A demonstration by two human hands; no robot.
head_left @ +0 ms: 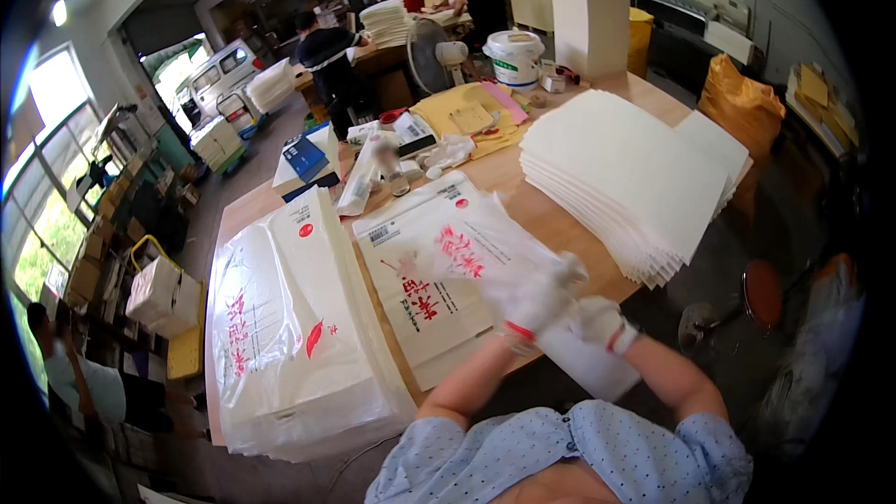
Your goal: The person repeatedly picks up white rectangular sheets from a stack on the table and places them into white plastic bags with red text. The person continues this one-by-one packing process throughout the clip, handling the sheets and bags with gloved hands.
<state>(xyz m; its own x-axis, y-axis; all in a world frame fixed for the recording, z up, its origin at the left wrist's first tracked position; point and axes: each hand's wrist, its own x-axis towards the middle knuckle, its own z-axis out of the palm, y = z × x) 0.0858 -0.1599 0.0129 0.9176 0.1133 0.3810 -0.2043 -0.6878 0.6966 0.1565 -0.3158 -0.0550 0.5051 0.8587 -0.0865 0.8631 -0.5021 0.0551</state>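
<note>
Both my hands wear white gloves with red cuffs and are close together over the table's near edge. My left hand (537,299) is closed on a clear plastic bag (478,224) with red printing, which is lifted and creased. My right hand (599,319) is beside it, and its fingers are smeared by motion, so its grip is unclear. Below the hands a blank white sheet (588,359) slants past the table edge; whether a hand holds it I cannot make out. Under the bag lies another printed white bag (411,294) with red and black characters and a barcode.
At left rises a thick stack of printed plastic bags (280,317). Fanned white sheets (625,168) lie on the right. Farther back are yellow envelopes (457,117), a blue book (304,159), a white bucket (513,58) and a fan (429,56). Several people work beyond; a stool (761,294) stands at right.
</note>
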